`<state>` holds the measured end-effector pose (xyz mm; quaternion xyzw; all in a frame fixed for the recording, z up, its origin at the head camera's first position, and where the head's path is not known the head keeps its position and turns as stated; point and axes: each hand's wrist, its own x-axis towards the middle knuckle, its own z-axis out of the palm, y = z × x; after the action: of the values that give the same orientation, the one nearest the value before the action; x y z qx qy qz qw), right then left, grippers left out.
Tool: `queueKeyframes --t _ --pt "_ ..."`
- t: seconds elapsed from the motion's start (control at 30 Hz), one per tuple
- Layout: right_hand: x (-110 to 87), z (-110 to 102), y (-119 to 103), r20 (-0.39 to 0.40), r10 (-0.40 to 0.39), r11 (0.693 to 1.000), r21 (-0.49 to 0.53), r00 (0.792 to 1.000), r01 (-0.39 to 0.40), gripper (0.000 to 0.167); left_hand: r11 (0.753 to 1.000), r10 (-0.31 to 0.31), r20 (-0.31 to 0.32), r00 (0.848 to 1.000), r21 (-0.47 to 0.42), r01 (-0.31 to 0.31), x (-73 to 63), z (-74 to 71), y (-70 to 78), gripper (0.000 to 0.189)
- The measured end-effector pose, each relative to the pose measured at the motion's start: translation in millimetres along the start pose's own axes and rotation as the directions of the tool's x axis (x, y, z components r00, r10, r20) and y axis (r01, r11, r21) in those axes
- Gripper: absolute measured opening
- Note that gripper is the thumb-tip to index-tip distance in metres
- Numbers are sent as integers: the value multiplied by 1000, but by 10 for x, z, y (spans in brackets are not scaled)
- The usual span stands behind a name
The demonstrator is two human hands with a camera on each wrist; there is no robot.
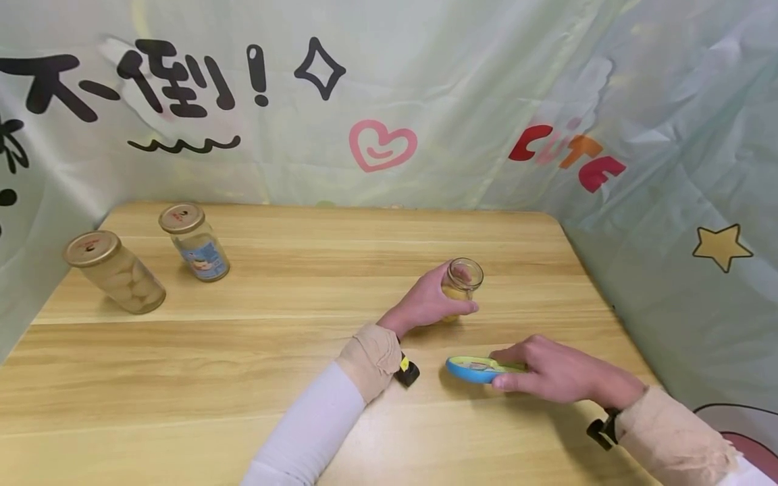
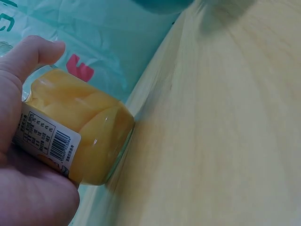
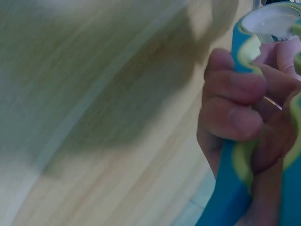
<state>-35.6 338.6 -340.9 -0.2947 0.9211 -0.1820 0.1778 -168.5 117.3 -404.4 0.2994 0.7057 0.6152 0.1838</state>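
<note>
Currently, the left hand (image 1: 430, 300) grips an uncapped glass jar (image 2: 89, 122) of yellow-orange fruit on the wooden table (image 1: 243, 378); its barcode label (image 2: 49, 139) carries print too small to read. The right hand (image 1: 565, 372) holds a blue-and-green jar opener (image 1: 473, 372) near it. Well apart, leftward, stand a lidded jar of pale lumps (image 1: 124, 280) and a blue-labelled jar (image 1: 197, 244). The cloth backdrop (image 1: 450, 81) reads "不倒!" and "CUTE".

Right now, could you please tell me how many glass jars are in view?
3: a lidded jar at far left, a blue-labelled jar to its right, and an open jar in the left hand.
</note>
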Motion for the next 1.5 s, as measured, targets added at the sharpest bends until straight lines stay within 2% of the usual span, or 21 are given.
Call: queueKeyframes --t 0.17,0.3,0.37,0.53,0.73,0.87,0.97,1.23,1.33,1.5 --pt "45 -10 18 115 12 983 181 993 -33 26 1000 -7 -4 1000 -4 7 -4 -1 9 44" --pt "88 -33 29 211 13 956 285 977 -74 38 1000 -4 -5 1000 -13 4 -1 4 6 45" --pt "106 -48 35 261 42 934 332 965 -130 44 1000 -2 -4 1000 -14 2 2 4 3 45" --pt "157 -85 71 385 116 853 433 915 -291 61 1000 0 -4 1000 -16 0 3 2 -5 44" --pt "204 -107 139 487 133 767 500 863 -401 74 1000 6 -3 1000 -8 -6 9 3 -8 47" --pt "227 -109 163 559 163 685 529 813 -501 79 1000 7 -2 1000 10 -7 16 0 -9 50" --pt "244 -106 172 592 178 632 543 786 -552 80 1000 5 -2 1000 20 -5 20 1 -9 50" --pt "283 -70 194 616 268 516 558 741 -650 75 1000 8 -12 1000 23 -8 23 12 -20 43" --pt "295 -71 203 614 278 513 556 739 -654 75 1000 7 -18 1000 21 -7 22 13 -19 42" --pt "310 -78 216 617 287 527 537 733 -659 81 1000 7 -24 1000 29 -7 20 8 -22 42"
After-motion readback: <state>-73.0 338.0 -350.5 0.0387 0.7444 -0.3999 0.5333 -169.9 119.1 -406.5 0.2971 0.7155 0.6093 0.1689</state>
